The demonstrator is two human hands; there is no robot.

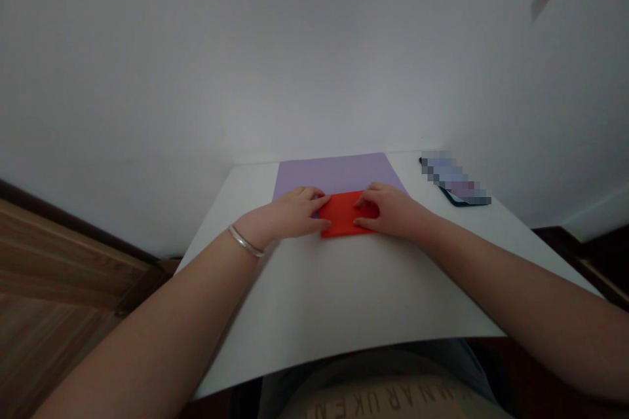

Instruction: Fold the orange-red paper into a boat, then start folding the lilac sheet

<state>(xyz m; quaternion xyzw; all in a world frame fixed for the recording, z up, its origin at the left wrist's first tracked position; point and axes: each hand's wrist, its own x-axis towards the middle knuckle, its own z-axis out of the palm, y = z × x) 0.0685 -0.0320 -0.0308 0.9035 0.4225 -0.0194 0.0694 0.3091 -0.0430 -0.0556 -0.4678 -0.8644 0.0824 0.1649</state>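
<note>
Resting both hands on a red rectangular sheet (341,222), apparently folded paper, which lies across the near edge of a lilac sheet (337,173) on a white tabletop (344,301). Left hand (293,213), a silver bangle (246,241) at its wrist, has its fingertips against the red sheet's left edge. Right hand (390,211) is curved over the sheet's right end. Both hands are half-open; whether either actually pinches the sheet cannot be told. A partly pixelated phone (457,196) lies on the tabletop, beyond and to the right.
</note>
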